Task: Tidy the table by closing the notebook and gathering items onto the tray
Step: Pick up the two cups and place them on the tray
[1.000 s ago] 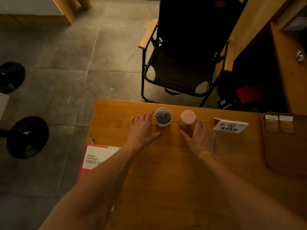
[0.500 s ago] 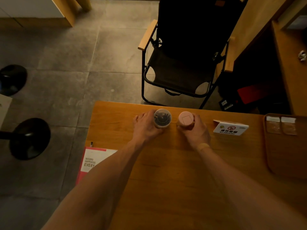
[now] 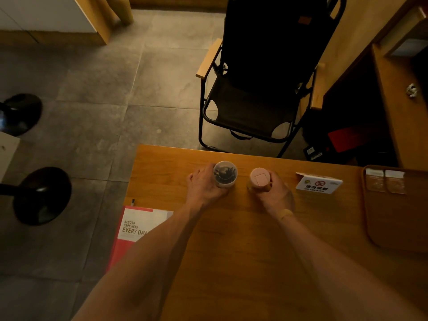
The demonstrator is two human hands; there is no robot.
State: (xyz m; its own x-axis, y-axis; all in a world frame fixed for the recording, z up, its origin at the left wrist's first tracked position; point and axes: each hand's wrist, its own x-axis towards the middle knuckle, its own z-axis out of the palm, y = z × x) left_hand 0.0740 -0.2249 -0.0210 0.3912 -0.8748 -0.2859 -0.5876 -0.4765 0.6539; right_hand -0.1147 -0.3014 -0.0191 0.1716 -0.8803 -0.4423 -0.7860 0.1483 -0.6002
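On the wooden table (image 3: 243, 239), my left hand (image 3: 203, 185) grips a clear jar (image 3: 225, 174) with dark small pieces inside. My right hand (image 3: 275, 193) grips a pink-lidded jar (image 3: 259, 179) just to the right of it. Both jars stand upright near the table's far edge. A closed red and white notebook (image 3: 134, 228) lies at the table's left edge, partly hidden by my left forearm, with a pen tip (image 3: 133, 201) showing above it. The brown tray (image 3: 398, 216) sits at the right edge, with two small clear packets (image 3: 385, 181) at its far end.
A white no-smoking sign (image 3: 318, 183) stands between the jars and the tray. A black folding chair (image 3: 259, 89) stands beyond the table's far edge. Two black stool bases (image 3: 41, 195) are on the floor to the left. A wooden cabinet (image 3: 403, 112) is at the right.
Both hands have moved forward from the table top and closed around the two jars: the left on the clear jar, the right on the pink-lidded one.
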